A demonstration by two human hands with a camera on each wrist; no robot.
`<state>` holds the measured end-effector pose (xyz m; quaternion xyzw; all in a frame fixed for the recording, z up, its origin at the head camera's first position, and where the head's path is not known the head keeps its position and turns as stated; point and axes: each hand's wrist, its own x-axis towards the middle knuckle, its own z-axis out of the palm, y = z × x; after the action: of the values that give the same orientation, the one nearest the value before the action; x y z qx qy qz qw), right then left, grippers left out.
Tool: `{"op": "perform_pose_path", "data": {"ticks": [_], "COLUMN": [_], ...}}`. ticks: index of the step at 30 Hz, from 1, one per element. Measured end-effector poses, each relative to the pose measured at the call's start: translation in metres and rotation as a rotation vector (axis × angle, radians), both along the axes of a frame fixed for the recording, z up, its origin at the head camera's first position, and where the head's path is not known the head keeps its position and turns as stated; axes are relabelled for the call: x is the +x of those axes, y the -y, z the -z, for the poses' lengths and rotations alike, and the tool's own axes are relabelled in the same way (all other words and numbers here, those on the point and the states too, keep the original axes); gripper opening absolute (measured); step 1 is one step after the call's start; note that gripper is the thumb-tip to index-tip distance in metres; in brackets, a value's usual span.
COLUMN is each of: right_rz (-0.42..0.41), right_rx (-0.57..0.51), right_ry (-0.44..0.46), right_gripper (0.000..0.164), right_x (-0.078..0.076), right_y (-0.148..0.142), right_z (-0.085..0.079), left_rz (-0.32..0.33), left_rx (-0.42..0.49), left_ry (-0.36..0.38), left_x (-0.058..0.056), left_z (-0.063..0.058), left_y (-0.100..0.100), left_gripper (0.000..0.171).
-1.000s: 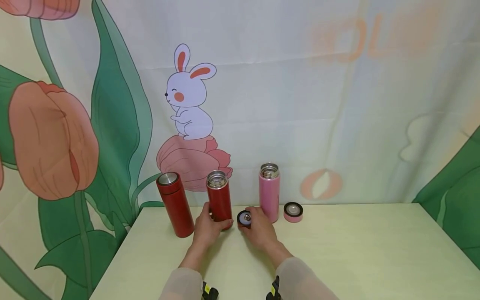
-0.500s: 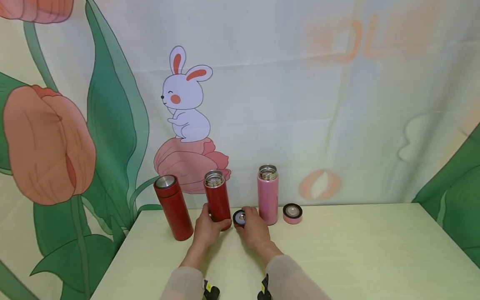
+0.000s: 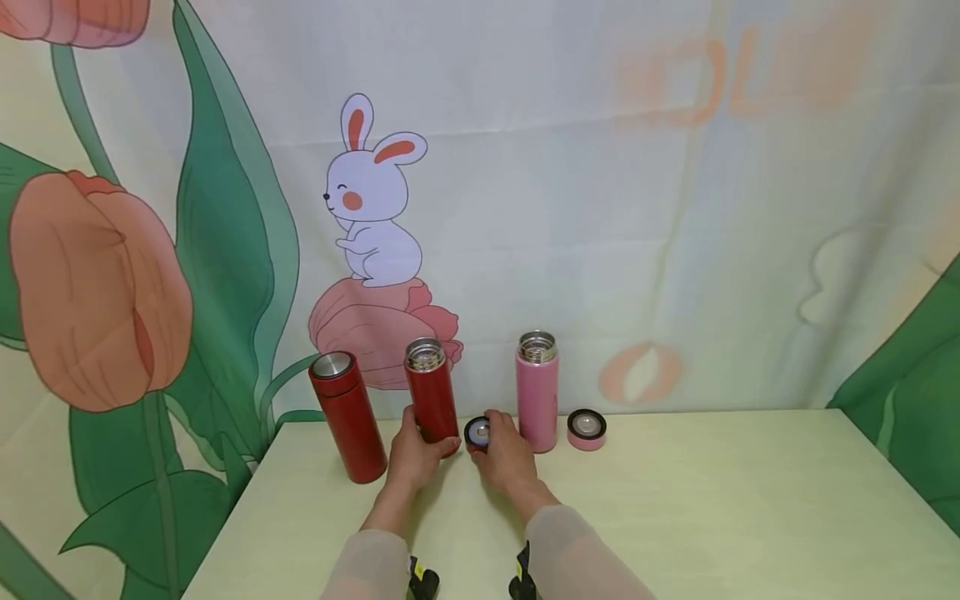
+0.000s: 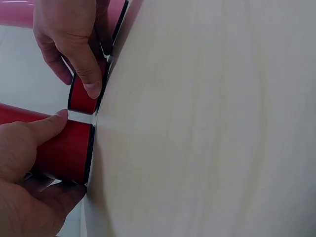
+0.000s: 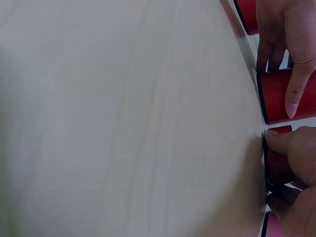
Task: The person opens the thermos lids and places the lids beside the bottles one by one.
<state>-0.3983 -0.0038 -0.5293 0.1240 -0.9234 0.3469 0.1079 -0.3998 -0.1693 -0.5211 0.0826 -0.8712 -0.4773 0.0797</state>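
Around the lower part of an uncapped red thermos bottle (image 3: 431, 398) curls my left hand (image 3: 414, 458), thumb on its near side. The bottle stands upright on the table, its steel mouth bare. Just right of it, my right hand (image 3: 510, 454) grips a red bottle lid (image 3: 476, 432), which lies inner side up on the tabletop. In the left wrist view, the thumb and fingers of that hand straddle the lid (image 4: 84, 94). An uncapped pink thermos bottle (image 3: 537, 392) stands right behind the right hand.
A capped red thermos bottle (image 3: 348, 417) stands at the left of the row. Right of the pink bottle lies a pink lid (image 3: 587, 429), inner side up. Behind the pale table (image 3: 712, 500) hangs a printed backdrop (image 3: 555, 192).
My right hand has moved a little left with the red lid, closer to the uncapped red bottle. The left hand still holds that bottle, which has shifted slightly left in view.
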Motion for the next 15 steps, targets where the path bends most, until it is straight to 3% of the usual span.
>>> {"op": "perform_pose_path", "data": {"ticks": [15], "right_rz": [0.021], "right_rx": [-0.02], "right_ry": [-0.028], "right_gripper": [0.059], "right_x": [-0.0044], "right_y": [0.0034], "right_z": [0.001], "left_rz": [-0.001], "left_rx": [-0.009], "left_ry": [-0.017], "left_x": [-0.0041], "left_z": [0.0048], "left_y": [-0.001], "left_gripper": [0.082]}}
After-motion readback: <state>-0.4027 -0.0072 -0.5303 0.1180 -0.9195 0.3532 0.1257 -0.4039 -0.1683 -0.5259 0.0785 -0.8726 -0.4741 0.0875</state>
